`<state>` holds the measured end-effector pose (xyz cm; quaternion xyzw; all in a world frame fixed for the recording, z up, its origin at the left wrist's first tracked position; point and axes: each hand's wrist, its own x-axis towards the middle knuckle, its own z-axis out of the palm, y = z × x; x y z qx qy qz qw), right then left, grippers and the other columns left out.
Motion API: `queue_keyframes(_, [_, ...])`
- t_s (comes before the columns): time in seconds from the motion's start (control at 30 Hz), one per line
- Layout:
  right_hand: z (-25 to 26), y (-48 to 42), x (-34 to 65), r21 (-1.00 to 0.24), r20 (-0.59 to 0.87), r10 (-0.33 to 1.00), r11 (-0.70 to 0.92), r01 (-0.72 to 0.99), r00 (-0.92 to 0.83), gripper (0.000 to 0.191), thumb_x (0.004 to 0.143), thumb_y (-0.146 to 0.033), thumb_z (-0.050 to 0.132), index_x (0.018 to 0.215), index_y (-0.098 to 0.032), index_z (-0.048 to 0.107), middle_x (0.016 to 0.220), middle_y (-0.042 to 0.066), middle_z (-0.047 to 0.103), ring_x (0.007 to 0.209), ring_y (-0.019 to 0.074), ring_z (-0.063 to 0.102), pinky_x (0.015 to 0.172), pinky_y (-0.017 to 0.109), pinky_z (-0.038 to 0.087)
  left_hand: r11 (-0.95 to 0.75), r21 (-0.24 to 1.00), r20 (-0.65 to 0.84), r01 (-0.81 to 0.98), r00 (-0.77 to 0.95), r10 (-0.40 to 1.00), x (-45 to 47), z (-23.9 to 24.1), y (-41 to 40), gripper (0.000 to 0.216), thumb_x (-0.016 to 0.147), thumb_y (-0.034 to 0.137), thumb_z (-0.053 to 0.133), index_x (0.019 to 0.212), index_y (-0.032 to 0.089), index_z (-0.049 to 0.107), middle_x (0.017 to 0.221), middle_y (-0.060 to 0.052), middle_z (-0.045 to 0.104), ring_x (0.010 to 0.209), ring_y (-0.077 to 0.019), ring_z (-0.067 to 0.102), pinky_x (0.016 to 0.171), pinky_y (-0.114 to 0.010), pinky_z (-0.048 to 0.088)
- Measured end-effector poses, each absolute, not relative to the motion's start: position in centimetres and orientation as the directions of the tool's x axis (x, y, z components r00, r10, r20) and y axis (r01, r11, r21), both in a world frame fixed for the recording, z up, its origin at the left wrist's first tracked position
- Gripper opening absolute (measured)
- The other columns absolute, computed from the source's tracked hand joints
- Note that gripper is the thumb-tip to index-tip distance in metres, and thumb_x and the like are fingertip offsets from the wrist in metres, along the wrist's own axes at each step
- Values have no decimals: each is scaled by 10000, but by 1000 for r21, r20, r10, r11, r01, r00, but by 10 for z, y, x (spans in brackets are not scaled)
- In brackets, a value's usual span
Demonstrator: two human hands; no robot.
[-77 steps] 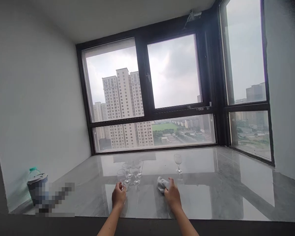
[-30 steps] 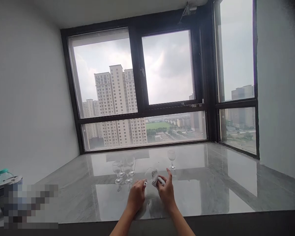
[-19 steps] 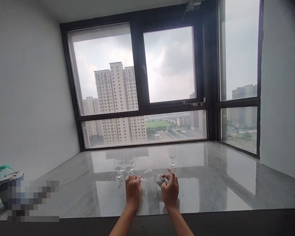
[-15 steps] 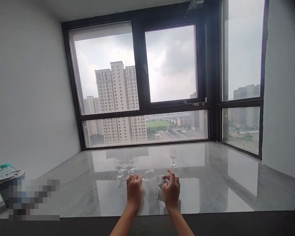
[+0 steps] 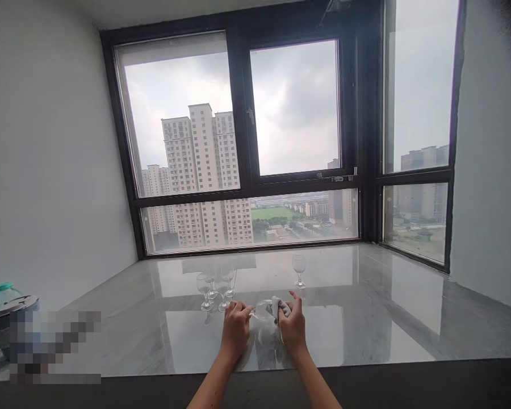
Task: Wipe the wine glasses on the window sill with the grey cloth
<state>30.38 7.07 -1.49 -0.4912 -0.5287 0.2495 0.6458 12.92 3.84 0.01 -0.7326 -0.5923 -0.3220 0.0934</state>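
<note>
My left hand [image 5: 235, 329] is closed on the stem end of a clear wine glass [image 5: 263, 311] held on its side above the marble ledge [image 5: 366, 318]. My right hand [image 5: 293, 326] grips a small grey cloth [image 5: 280, 307] pressed against the glass's bowl. Just beyond my left hand a cluster of several upright wine glasses [image 5: 215, 287] stands on the ledge. A single upright wine glass [image 5: 298, 270] stands farther back to the right of my hands.
The ledge runs to a dark-framed window [image 5: 247, 142] with tower blocks outside. White walls close both sides. At the far left stand a bottle with a green cap [image 5: 2, 292] and a round grey container [image 5: 12, 318], partly blurred out.
My left hand lifted one glass from the cluster and brought it to the middle, tipped on its side. My right hand picked up the cloth and brought it against the bowl.
</note>
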Motion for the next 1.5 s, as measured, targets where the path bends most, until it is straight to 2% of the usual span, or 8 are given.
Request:
queue_keyframes(0.33, [-14, 69, 301, -880, 414, 909, 386, 276, 52, 626, 711, -246, 481, 1330, -148, 477, 731, 10, 684, 639, 191, 622, 650, 268, 443, -255, 316, 554, 914, 40, 831, 125, -5, 42, 413, 790, 43, 373, 951, 195, 723, 903, -75, 621, 975, -236, 511, 872, -371, 400])
queue_keyframes(0.63, [-26, 77, 301, -883, 377, 881, 249, 397, 286, 564, 782, -310, 515, 1325, -186, 431, 962, 97, 695, 833, 264, 665, 697, 321, 451, -184, 477, 635, 859, -193, 748, 116, -16, 58, 258, 916, 203, 356, 869, 194, 610, 915, -71, 607, 915, -225, 554, 821, -346, 426])
queue_keyframes(0.8, [-23, 75, 293, -870, 467, 884, 452, 196, 34, 735, 735, -366, 662, 1385, -226, 348, 1100, 87, 683, 1046, 248, 643, 909, 362, 465, -239, 492, 673, 837, -192, 714, 118, -14, 56, 304, 966, 306, 318, 848, 195, 575, 880, -68, 601, 836, -211, 580, 769, -334, 441])
queue_keyframes(0.97, [-16, 69, 290, -850, 527, 847, 525, -42, -71, 863, 729, -366, 713, 1453, -248, 258, 1193, 106, 654, 1163, 231, 596, 1008, 402, 442, -360, 416, 619, 835, 30, 785, 129, -9, 47, 257, 944, 245, 345, 927, 201, 598, 942, -63, 628, 880, -197, 598, 797, -325, 462])
queue_keyframes(1.13, [-6, 64, 275, -809, 573, 819, 569, -148, 22, 865, 757, -322, 678, 1484, -244, 216, 1116, 87, 662, 1050, 217, 644, 936, 390, 496, -357, 314, 621, 880, 94, 778, 130, -15, 50, 306, 892, 186, 415, 1116, 225, 619, 1211, -88, 607, 1135, -224, 556, 984, -387, 434])
queue_keyframes(1.23, [8, 69, 272, -774, 623, 778, 628, -80, 81, 862, 776, -336, 660, 1489, -254, 183, 1125, 78, 646, 1034, 207, 634, 883, 367, 512, -283, 285, 656, 916, 29, 754, 127, -21, 52, 559, 880, 246, 466, 1433, 237, 385, 1486, -107, 397, 1380, -265, 346, 1125, -462, 298])
queue_keyframes(1.33, [25, 87, 288, -773, 624, 745, 633, 42, 237, 833, 792, -400, 640, 1467, -247, 177, 1144, 84, 630, 1040, 220, 617, 895, 392, 489, -220, 293, 606, 930, -2, 795, 125, -25, 54, 735, 855, 318, 503, 1516, 200, 204, 1562, -113, 267, 1436, -270, 242, 1159, -435, 243])
queue_keyframes(1.5, [41, 129, 339, -917, 398, 755, 303, 262, 521, 875, 743, -492, 629, 1432, -194, 180, 1147, 114, 627, 1006, 273, 615, 820, 380, 461, -127, 295, 477, 947, -31, 878, 127, -23, 55, 699, 826, 345, 503, 1482, 218, 296, 1551, -81, 294, 1433, -263, 244, 1167, -393, 208])
